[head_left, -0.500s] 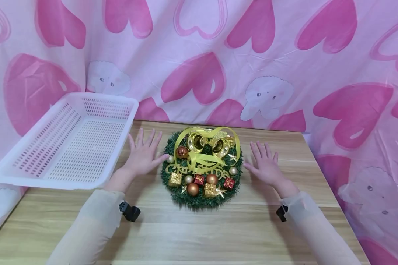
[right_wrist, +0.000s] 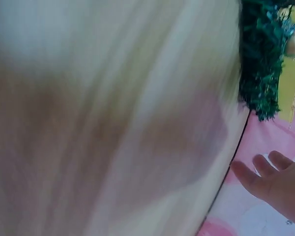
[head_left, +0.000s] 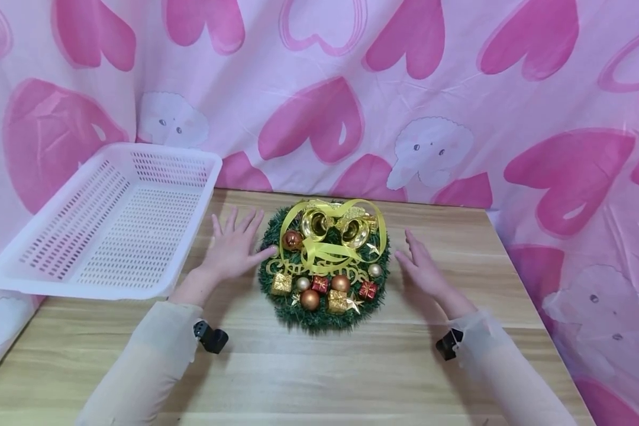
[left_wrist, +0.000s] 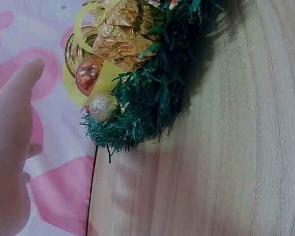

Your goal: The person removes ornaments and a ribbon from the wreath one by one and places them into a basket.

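A green Christmas wreath point(head_left: 319, 319) lies on the wooden table between the two hands. It bears gold bells point(head_left: 354, 233), a yellow ribbon point(head_left: 327, 254), baubles, small wrapped gift boxes, stars and gold lettering. To its left, the left hand point(head_left: 231, 251) is held with fingers spread, its thumb close to the wreath's edge; whether it touches is unclear. On the other side, the right hand point(head_left: 428, 272) is turned edge-on with straight fingers, a little apart from the wreath. Both wrist views show part of the wreath and bare, unfilled hands.
A white perforated plastic basket point(head_left: 191, 231) stands at the table's back left. Behind the table point(head_left: 309, 378) hangs a pink curtain point(head_left: 229, 112) with hearts. The table's right edge runs beyond the right hand.
The right hand has rotated from palm down with spread fingers to edge-on. The left hand has shifted slightly toward the wreath. The wreath keeps its place on the table.
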Available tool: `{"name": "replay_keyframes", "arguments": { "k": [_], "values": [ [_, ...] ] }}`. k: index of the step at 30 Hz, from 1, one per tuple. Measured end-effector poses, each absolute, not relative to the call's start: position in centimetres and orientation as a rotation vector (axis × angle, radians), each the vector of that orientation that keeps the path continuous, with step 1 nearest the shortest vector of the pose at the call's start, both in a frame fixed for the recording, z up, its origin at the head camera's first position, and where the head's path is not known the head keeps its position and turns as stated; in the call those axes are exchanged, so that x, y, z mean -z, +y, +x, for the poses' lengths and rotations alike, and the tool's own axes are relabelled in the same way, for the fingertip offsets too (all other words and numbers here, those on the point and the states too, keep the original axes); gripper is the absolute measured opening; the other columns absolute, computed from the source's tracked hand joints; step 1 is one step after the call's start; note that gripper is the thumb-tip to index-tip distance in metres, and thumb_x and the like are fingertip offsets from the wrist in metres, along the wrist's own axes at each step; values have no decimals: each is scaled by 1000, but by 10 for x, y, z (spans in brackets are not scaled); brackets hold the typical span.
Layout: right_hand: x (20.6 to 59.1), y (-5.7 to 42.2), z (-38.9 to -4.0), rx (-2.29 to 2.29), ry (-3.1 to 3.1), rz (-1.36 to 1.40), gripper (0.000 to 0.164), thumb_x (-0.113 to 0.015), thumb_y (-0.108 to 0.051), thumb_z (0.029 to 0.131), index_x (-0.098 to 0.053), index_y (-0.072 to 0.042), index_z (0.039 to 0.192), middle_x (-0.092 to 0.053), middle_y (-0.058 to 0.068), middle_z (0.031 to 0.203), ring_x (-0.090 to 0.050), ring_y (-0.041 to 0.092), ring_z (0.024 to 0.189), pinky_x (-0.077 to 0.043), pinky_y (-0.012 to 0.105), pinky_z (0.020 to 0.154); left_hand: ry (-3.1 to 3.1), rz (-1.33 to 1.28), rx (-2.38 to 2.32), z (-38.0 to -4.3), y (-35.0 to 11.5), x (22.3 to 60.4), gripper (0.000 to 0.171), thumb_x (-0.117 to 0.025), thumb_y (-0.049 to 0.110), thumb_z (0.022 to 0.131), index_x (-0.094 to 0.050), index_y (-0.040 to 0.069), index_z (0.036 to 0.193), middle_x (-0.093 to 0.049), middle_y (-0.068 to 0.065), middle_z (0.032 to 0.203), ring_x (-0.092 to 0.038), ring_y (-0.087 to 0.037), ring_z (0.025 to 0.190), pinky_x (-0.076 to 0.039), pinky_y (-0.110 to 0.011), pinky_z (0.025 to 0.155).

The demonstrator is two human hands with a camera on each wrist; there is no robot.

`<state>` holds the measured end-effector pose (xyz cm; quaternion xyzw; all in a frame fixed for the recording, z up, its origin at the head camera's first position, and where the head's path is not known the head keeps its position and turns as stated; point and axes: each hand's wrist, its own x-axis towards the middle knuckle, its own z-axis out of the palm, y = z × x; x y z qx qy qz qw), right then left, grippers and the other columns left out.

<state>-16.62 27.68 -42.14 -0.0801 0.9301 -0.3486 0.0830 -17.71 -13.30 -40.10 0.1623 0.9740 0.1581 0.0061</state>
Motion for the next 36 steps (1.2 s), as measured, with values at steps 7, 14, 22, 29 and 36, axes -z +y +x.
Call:
{"name": "replay_keyframes", "arguments": {
  "k": [7, 14, 22, 29, 36],
  "values": [
    [425, 272, -160, 1465, 2414, -4, 76, -47, -26, 98, 4, -4, 149, -21, 32, 146, -41, 49, 124, -43, 51, 100, 3001, 580, -632, -178, -133, 401, 83, -57, 54, 86, -25, 7, 147, -27, -15, 152, -18, -44, 139, -5, -65, 111],
    [433, 269, -153, 1704, 2068, 79, 73, -52, -21, 95, -6, 3, 147, -24, 33, 146, -61, 25, 106, -51, 42, 92, 2887, 550, -861, -179, -132, 403, 74, -64, 43, 85, -35, 5, 142, -44, -18, 139, -50, -36, 119, -39, -53, 102],
    [440, 262, -146, 1866, 1806, 135, 71, -51, -13, 95, -6, 6, 146, -54, 7, 116, -63, 13, 92, -54, 34, 87, 2790, 444, -1029, -183, -128, 413, 62, -69, 30, 83, -46, 1, 133, -60, -18, 116, -61, -26, 91, -54, -38, 81],
    [440, 260, -145, 1827, 1834, 177, 73, -52, -9, 93, -4, 4, 147, -33, 24, 137, -59, 12, 92, -54, 29, 85, 2789, 441, -1033, -188, -122, 424, 50, -72, 25, 81, -55, 0, 121, -62, -17, 108, -60, -24, 87, -53, -39, 82],
    [439, 260, -147, 1811, 1824, 170, 75, -52, -11, 93, -3, 4, 147, -18, 32, 146, -59, 11, 92, -54, 28, 84, 2820, 436, -1025, -189, -119, 430, 40, -73, 22, 79, -61, 2, 111, -64, -14, 104, -60, -26, 90, -52, -41, 84]
  ]
}}
